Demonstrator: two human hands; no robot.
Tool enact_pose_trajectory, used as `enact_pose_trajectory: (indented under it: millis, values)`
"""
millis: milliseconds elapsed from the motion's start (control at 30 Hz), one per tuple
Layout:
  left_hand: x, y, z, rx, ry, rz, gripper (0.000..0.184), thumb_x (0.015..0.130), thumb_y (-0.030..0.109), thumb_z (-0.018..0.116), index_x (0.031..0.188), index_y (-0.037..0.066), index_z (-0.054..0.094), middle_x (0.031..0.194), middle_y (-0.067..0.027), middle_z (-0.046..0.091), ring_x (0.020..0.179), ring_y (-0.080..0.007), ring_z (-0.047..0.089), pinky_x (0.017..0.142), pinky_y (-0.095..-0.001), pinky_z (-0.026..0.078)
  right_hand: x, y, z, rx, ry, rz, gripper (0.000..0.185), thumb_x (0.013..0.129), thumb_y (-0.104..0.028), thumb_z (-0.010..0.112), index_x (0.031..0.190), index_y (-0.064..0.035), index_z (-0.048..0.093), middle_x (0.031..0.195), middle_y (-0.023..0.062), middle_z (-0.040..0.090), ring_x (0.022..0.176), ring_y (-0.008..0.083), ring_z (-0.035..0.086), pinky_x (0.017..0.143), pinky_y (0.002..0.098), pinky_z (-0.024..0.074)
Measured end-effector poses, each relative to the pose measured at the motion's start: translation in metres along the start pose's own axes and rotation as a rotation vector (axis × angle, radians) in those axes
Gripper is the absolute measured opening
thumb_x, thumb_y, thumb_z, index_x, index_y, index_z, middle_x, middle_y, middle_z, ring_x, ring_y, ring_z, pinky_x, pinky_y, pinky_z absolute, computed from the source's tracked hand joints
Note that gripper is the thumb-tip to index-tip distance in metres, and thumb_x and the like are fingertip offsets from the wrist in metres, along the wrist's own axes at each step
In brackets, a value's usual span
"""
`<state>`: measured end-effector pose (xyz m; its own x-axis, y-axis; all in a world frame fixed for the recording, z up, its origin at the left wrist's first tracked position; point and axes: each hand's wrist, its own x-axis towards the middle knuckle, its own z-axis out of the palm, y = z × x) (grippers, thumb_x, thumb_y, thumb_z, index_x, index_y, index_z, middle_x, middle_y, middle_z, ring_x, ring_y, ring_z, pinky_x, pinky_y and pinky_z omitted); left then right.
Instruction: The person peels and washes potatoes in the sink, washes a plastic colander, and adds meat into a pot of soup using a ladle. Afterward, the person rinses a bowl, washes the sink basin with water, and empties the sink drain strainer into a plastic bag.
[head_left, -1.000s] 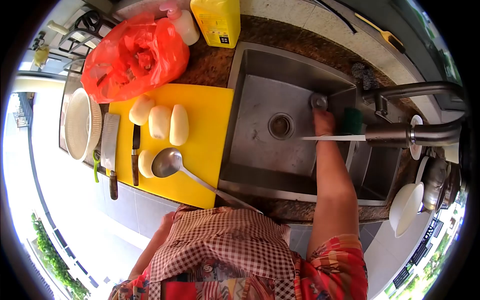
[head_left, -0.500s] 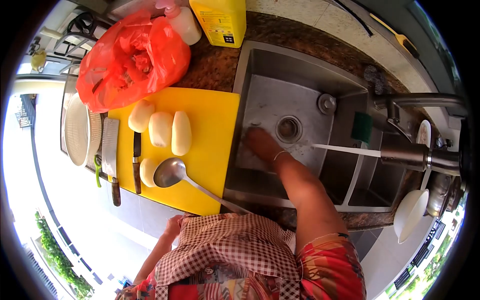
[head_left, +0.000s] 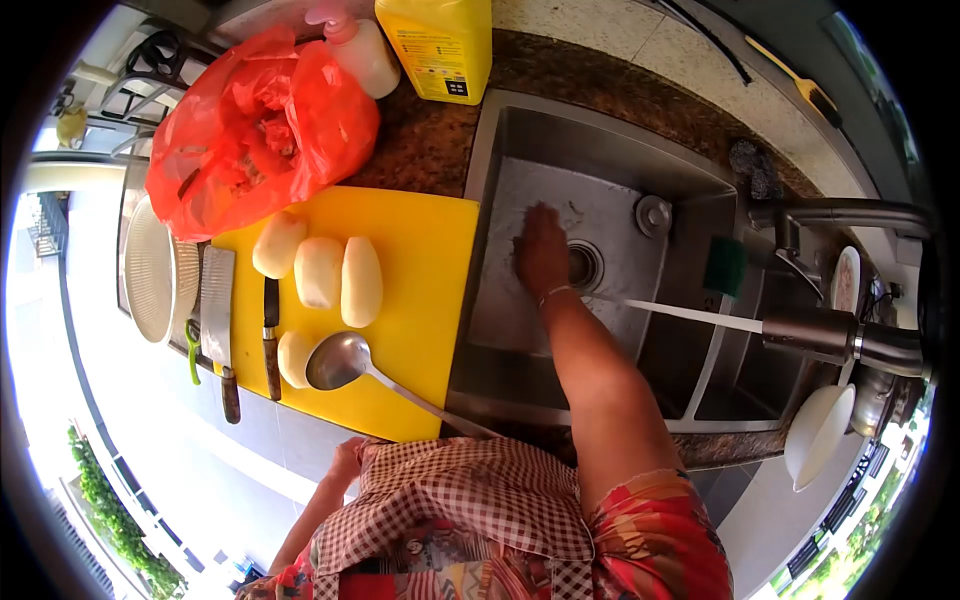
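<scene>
My right hand (head_left: 543,248) is down in the steel sink (head_left: 625,335), just left of the drain (head_left: 584,264). Its fingers stretch out along the wet sink floor and nothing shows in them, though they are slightly blurred. Small scraps lie on the sink floor ahead of the fingertips. Water (head_left: 690,314) runs from the tap (head_left: 810,334) toward the wrist and drain. My left hand (head_left: 347,458) is low by the apron, below the front edge of the yellow cutting board (head_left: 415,290); its fingers are mostly hidden.
Several peeled pale vegetables (head_left: 361,282), a ladle (head_left: 338,360) and a knife (head_left: 271,340) are on the board. A cleaver (head_left: 217,300) lies along its left edge. Behind stand a red plastic bag (head_left: 215,130), pump bottle (head_left: 365,60) and yellow jug (head_left: 440,50). A green scouring pad (head_left: 725,265) hangs on the sink divider.
My right hand has swept away from me and a little right over the sink floor, nearer the drain. The left hand stays by the apron. The water keeps running.
</scene>
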<state>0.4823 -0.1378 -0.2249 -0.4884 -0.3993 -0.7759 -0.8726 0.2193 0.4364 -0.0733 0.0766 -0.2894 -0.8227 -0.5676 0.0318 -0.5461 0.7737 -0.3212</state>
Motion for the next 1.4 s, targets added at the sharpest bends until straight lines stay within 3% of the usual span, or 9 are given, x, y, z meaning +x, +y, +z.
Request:
enact_pose_trajectory:
  millis: [133,267,367,667,767,933,1133,1300,1400]
  values:
    - [0.020,-0.036,0.016,-0.467,-0.042,-0.109,0.040,0.081,0.036,0.081,0.103,0.003,0.072,0.085,-0.0129,0.074,0.077,-0.0172,0.068,0.073,-0.0349,0.054,-0.050,0.013,-0.012,-0.017,-0.028,0.205,0.057,0.087,-0.021,0.065,0.135,0.0057,0.048,0.146,0.0248,0.040,0.136,0.0428,0.038,0.109,0.0513,0.0385]
    - [0.007,0.003,0.006,-0.157,-0.087,0.064,0.042,0.080,0.038,0.081,0.103,0.004,0.072,0.082,-0.0109,0.073,0.074,-0.0136,0.064,0.071,-0.0342,0.052,-0.052,0.012,-0.046,-0.014,-0.146,0.223,0.055,0.089,-0.016,0.060,0.138,0.0045,0.046,0.149,0.0230,0.038,0.135,0.0419,0.040,0.108,0.0525,0.0379]
    - [0.002,0.007,0.005,-0.203,-0.074,0.002,0.044,0.080,0.039,0.081,0.104,0.004,0.072,0.083,-0.0113,0.073,0.075,-0.0144,0.065,0.071,-0.0352,0.052,-0.011,0.040,-0.047,-0.086,0.128,0.062,0.053,0.088,-0.012,0.058,0.138,0.0021,0.046,0.145,0.0212,0.042,0.133,0.0412,0.043,0.108,0.0522,0.0391]
    - [0.013,-0.016,0.005,-0.288,-0.037,-0.248,0.033,0.084,0.031,0.077,0.108,0.008,0.074,0.083,-0.0095,0.074,0.078,-0.0151,0.065,0.072,-0.0358,0.052,-0.036,0.048,-0.043,-0.298,-0.274,0.068,0.054,0.090,-0.013,0.056,0.141,0.0008,0.043,0.150,0.0180,0.040,0.140,0.0371,0.037,0.105,0.0488,0.0439]
    - [0.013,-0.004,-0.003,0.057,-0.039,-0.103,0.031,0.086,0.030,0.075,0.104,0.006,0.074,0.084,-0.0098,0.074,0.077,-0.0171,0.066,0.070,-0.0356,0.052,-0.081,0.048,-0.036,-0.475,-0.454,-0.032,0.048,0.093,-0.022,0.054,0.135,0.0004,0.050,0.149,0.0189,0.044,0.133,0.0373,0.046,0.099,0.0488,0.0487]
    - [0.018,0.012,-0.001,-0.400,-0.071,-0.066,0.026,0.090,0.026,0.068,0.099,0.002,0.074,0.087,-0.0071,0.074,0.078,-0.0198,0.068,0.071,-0.0338,0.051,-0.100,0.052,-0.090,0.057,-0.589,0.221,0.036,0.093,-0.032,0.055,0.114,-0.0054,0.067,0.139,0.0218,0.055,0.113,0.0418,0.061,0.092,0.0502,0.0510]
    - [-0.001,0.065,-0.016,0.020,-0.040,-0.095,0.032,0.095,0.030,0.061,0.101,0.003,0.075,0.091,-0.0048,0.073,0.079,-0.0133,0.062,0.072,-0.0315,0.051,-0.120,0.047,-0.146,0.273,-0.623,0.380,0.039,0.093,-0.033,0.061,0.125,-0.0115,0.067,0.121,0.0187,0.068,0.111,0.0349,0.065,0.092,0.0430,0.0530]
    - [0.003,0.036,-0.012,0.096,-0.058,-0.073,0.046,0.095,0.044,0.060,0.105,0.001,0.073,0.095,-0.0168,0.074,0.089,-0.0245,0.070,0.074,-0.0395,0.051,-0.117,0.034,-0.064,0.468,-0.676,-0.060,0.035,0.092,-0.037,0.060,0.112,-0.0089,0.069,0.112,0.0188,0.069,0.102,0.0368,0.066,0.086,0.0468,0.0526]
    - [0.005,0.025,-0.012,0.343,-0.012,0.051,0.048,0.095,0.046,0.058,0.105,0.001,0.072,0.095,-0.0186,0.073,0.090,-0.0268,0.070,0.074,-0.0410,0.051,-0.078,-0.011,-0.059,0.993,-0.889,0.525,0.033,0.092,-0.033,0.063,0.114,-0.0089,0.068,0.107,0.0162,0.070,0.094,0.0287,0.068,0.075,0.0409,0.0548]
